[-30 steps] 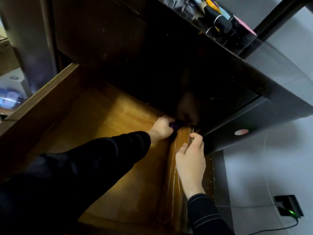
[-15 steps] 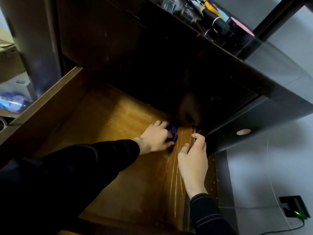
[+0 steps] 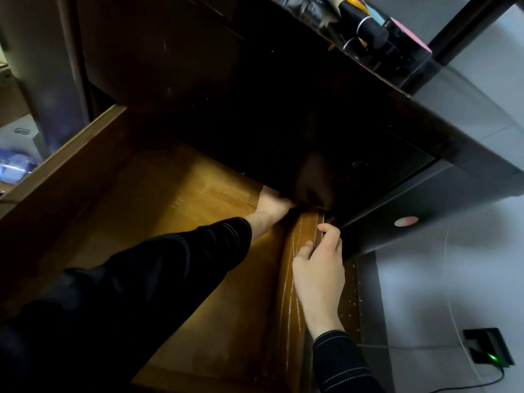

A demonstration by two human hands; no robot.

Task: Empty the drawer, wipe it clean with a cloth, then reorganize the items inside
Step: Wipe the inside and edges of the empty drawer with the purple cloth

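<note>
Half a second ago the left hand [image 3: 272,207] lay flat on the drawer floor with a small purple cloth showing under its fingertips; it has since pushed further in, to the back right corner of the pulled-out honey-brown wooden drawer [image 3: 170,222]. Only the back of the hand and the wrist show there. The fingers run into the black shadow under the dark wooden desk front [image 3: 283,114], so I cannot tell whether they are spread, curled or holding anything. The purple cloth is no longer visible; where it lies relative to that hand cannot be made out in the dark. The right hand [image 3: 320,268] has kept its place on the drawer's glossy right side wall [image 3: 292,296], gripping it narrowly: the thumb presses the inner face and the curled fingers hook over the top edge. The two hands are near each other, apart, with the wall's far end between them. Both arms wear black sleeves [image 3: 141,293] with pale stitching. The visible floor of the drawer carries nothing. Up on the desk top stand dark cylindrical bottles [image 3: 365,26], and low on the right a black charger with a green light [image 3: 489,353] sits on the pale floor.
</note>
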